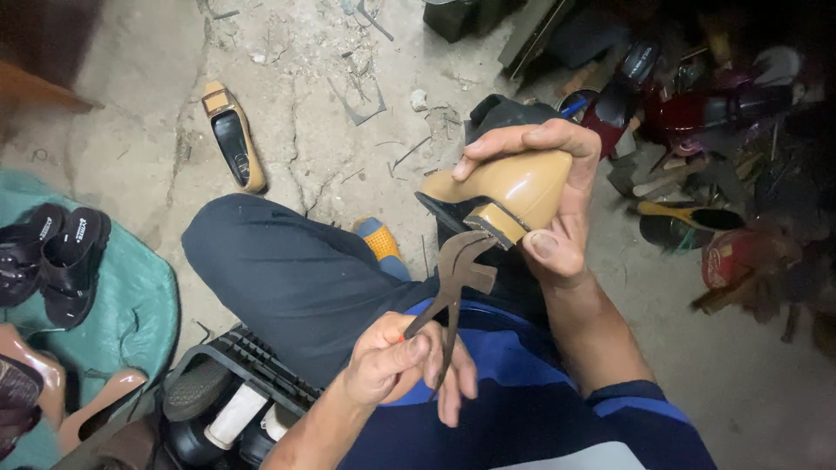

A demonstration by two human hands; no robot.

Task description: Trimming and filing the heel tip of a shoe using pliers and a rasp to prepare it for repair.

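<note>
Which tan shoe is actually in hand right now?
The tan heeled shoe gripped by the right hand, heel against the pincers; the other tan shoe lies on the floor.

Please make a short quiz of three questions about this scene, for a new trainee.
1. True or false: the right hand holds the tan glossy heeled shoe.
2. Which tool does the left hand grip? A) rusty metal pincers B) a hammer C) a brush
3. Fill in: the pincers' head meets the shoe at its ____.

Key: 1 true; 2 A; 3 heel

A matching tan flat shoe lies on the cracked concrete floor.
</note>
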